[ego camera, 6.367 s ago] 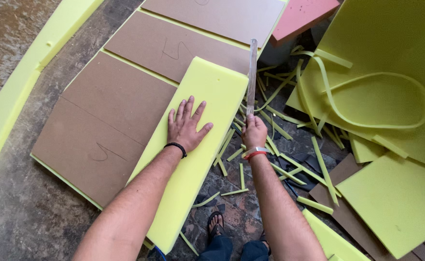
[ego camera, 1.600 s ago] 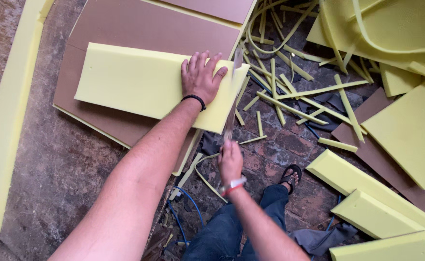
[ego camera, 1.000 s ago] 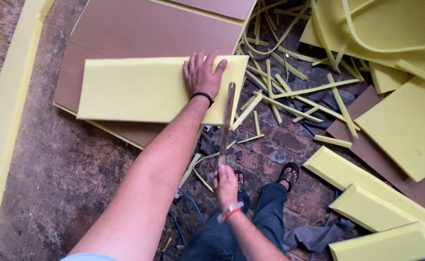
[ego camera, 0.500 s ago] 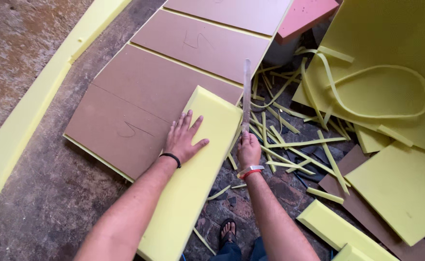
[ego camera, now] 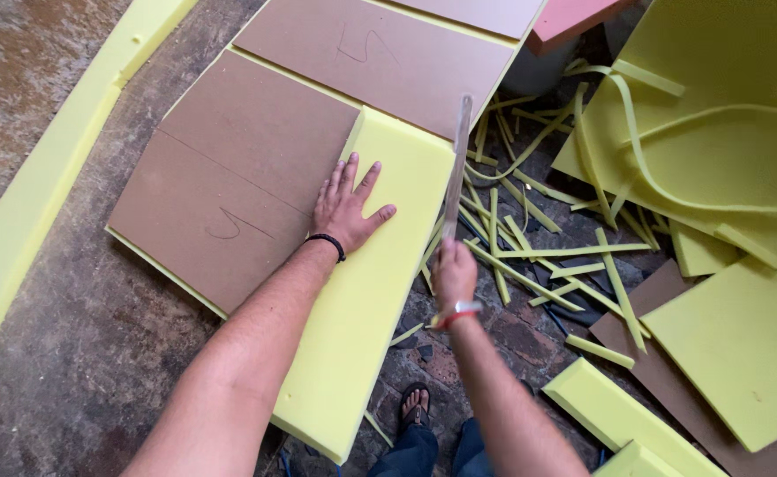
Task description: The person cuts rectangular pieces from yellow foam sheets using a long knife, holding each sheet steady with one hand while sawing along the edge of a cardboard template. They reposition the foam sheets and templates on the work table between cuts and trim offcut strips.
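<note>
1. Foam slab (ego camera: 362, 300), yellow and long, lies on the floor (ego camera: 71, 353) running from about 6 o'clock up to 12 o'clock in the head view, its left edge against the brown boards (ego camera: 256, 168).
2. Nearest the camera, a sandalled foot (ego camera: 413, 408) stands at 6 o'clock, just beside the slab's right edge.
3. Left hand (ego camera: 346, 208) lies flat with fingers spread, pressing on the slab's upper part, touching the board edge at 9 o'clock of the palm.
4. Right hand (ego camera: 453, 272) is closed around the handle of a long blade (ego camera: 456, 168), which points toward 12 o'clock along the slab's right edge; whether the blade is inside the foam or just beside it is hard to tell.
5. To do this well, I judge the flat palm should stay well left of the cutting line, with the blade kept upright and parallel to the edge.
6. At 3 o'clock, loose yellow strips (ego camera: 539, 252) litter the floor, so room on that side is cluttered.
7. Farther off, a big foam sheet (ego camera: 724, 141) at 2 o'clock and a pink piece (ego camera: 574, 18) at 1 o'clock hem in the far end.
</note>
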